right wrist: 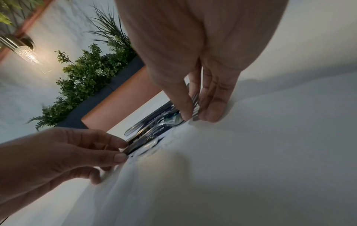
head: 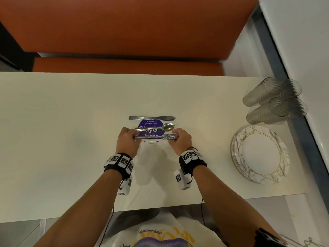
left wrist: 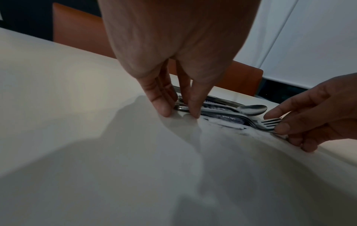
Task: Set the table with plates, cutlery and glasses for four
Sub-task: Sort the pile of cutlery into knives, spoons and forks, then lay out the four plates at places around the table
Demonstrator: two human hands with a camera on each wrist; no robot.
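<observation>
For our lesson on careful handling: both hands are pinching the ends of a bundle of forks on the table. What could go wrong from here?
1. The forks are pinched only at their ends by the left hand and right hand; lifted, one might slip out.
2. The spoon lies close beside them and could get knocked.
3. The glasses stand crowded by the table edge.

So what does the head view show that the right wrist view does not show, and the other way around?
Only the head view shows the stack of plates and the glasses at the table's right end. Only the right wrist view shows green plants and a lamp. Both show the left hand and right hand pinching the forks, with spoon and knife beyond.
</observation>
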